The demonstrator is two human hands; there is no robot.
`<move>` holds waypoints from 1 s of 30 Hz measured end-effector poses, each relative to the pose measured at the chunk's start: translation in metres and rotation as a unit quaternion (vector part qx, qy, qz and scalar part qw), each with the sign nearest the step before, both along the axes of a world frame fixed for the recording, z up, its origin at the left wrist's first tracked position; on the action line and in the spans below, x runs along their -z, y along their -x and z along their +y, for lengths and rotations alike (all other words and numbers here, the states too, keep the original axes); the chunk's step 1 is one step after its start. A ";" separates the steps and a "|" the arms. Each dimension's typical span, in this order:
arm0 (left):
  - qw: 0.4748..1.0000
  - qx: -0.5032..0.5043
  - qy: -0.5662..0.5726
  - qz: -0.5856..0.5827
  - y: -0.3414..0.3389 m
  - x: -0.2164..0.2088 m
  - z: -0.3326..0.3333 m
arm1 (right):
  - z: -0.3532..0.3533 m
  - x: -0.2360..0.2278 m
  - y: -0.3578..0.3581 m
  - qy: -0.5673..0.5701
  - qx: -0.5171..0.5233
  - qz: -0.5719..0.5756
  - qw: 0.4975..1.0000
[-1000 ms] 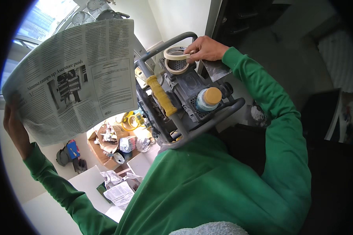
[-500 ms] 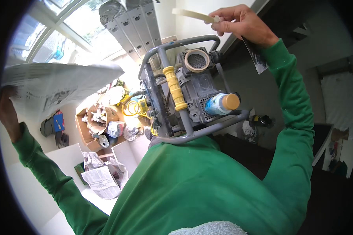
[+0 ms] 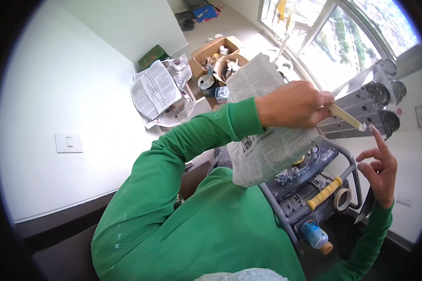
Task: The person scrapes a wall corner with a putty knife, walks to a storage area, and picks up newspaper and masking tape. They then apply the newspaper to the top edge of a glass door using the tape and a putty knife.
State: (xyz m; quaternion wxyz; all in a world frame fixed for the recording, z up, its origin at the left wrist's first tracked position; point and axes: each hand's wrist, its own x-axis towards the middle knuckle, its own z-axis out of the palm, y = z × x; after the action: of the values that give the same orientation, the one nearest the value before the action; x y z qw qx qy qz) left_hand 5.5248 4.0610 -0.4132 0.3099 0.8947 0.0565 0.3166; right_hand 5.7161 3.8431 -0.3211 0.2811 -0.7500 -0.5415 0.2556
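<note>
My left hand (image 3: 293, 105) is closed on a newspaper sheet (image 3: 274, 154), which hangs below and behind it. A cream strip (image 3: 348, 117), apparently masking tape, sticks out from its pinched thumb and finger. Close to the strip's whitish end is the index fingertip of my right hand (image 3: 381, 171), its thumb and index spread apart. From behind that hand juts a flat dark blade (image 3: 366, 206), like a scraper; its handle is hidden, seemingly in the palm. Below, a grey tubular frame (image 3: 275, 206) bears a yellow grip (image 3: 324, 193), a tape roll (image 3: 342, 199) and a blue bottle (image 3: 315, 235) with an orange cap.
A folded metal ladder (image 3: 361, 105) leans by the bright windows (image 3: 349, 40). On the floor beyond are a cardboard box (image 3: 208, 49) of supplies and crumpled newspapers (image 3: 157, 89). A white wall with a switch (image 3: 69, 143) rises at left.
My view has swung leftward. My left hand has brought the newspaper across to my right hand. The strip, earlier in my right hand, now extends from my left fingers.
</note>
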 end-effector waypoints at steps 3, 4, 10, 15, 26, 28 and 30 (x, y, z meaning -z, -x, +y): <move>0.973 -0.130 0.187 0.044 0.066 0.064 0.057 | 0.013 0.034 -0.023 0.007 0.064 0.028 0.997; 0.953 -0.181 0.239 0.049 0.094 0.094 0.082 | 0.015 0.041 -0.036 0.042 0.087 0.028 0.995; 0.747 -0.448 0.491 0.011 0.300 0.329 0.179 | 0.028 0.104 -0.075 0.115 0.169 0.077 0.976; 0.532 -0.504 0.648 -0.207 0.425 0.397 0.231 | 0.034 0.122 -0.086 0.186 0.244 0.040 0.951; 0.389 -0.512 0.714 -0.276 0.440 0.454 0.211 | -0.007 0.114 -0.098 0.199 0.335 -0.029 0.921; 0.384 -0.522 0.719 -0.249 0.421 0.447 0.188 | -0.036 0.104 -0.101 0.197 0.360 -0.042 0.911; 0.397 -0.536 0.711 -0.222 0.402 0.433 0.171 | -0.084 0.099 -0.121 0.195 0.381 -0.053 0.902</move>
State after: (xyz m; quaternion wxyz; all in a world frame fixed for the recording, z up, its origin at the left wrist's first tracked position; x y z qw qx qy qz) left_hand 5.1224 4.2322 -0.8461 0.6022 0.0345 0.6584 0.4502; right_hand 5.8370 3.7594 -0.4197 0.1763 -0.9512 -0.1684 0.1892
